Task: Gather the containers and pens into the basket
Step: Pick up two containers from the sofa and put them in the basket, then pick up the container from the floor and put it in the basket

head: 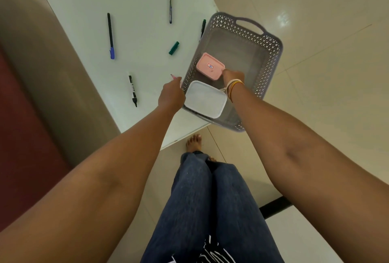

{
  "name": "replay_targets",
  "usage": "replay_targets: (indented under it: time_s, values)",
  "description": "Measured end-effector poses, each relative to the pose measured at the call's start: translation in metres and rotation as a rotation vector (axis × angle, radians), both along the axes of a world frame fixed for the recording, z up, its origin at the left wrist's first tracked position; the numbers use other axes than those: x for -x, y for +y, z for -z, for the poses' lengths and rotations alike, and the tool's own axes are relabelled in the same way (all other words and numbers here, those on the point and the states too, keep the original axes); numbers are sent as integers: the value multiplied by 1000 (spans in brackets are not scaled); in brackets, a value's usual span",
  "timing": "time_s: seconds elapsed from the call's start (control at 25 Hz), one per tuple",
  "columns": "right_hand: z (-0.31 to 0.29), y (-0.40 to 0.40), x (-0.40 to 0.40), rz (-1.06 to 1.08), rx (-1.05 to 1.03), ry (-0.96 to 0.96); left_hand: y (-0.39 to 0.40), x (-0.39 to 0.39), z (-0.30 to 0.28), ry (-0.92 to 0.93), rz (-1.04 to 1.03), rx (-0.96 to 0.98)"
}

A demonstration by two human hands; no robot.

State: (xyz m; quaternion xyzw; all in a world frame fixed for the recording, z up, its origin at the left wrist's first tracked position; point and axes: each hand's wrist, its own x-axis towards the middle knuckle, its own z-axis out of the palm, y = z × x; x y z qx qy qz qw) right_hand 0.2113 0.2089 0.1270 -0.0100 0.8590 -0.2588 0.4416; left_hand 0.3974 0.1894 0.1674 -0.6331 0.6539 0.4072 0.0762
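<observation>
We're placing the pink container [210, 67] in the grey basket [271, 52]: right hand [233, 76] pinches its near corner, and it sits low inside, next to the white container [205, 99]. We'd set it flat beside the white one, not on it, leaving floor for pens. Left hand [171, 94] is closed at the basket's rim around something pink; can't tell what. Pink lid carries a small label. Pens [111, 35] lie scattered on the white table [88, 20].
</observation>
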Motion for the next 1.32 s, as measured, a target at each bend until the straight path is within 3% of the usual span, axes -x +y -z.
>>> replay_targets:
  time_s: [0.16, 0.32, 0.44, 0.84, 1.08, 1.2, 1.32]
  values:
    - [-43, 34, 9, -221, -25, 90, 15, 25, -38, -168, 330, 297]
    - [-85, 86, 31, -394, 0, 328, 40, 78, -73, -118, 584, 349]
    - [-102, 132, 57, -310, 47, 460, 71, 120, -83, -135, 716, 419]
    - [-104, 379, 188, 35, -100, 382, 286, 293, -80, -8, 945, 231]
    - [-45, 490, 231, 315, -162, 303, 384, 358, -27, -14, 1018, 32]
    - [21, 528, 251, 426, -162, 236, 403, 384, 35, -5, 1018, -35]
    - [115, 551, 275, 506, -161, 114, 406, 406, 131, -1, 1052, -21]
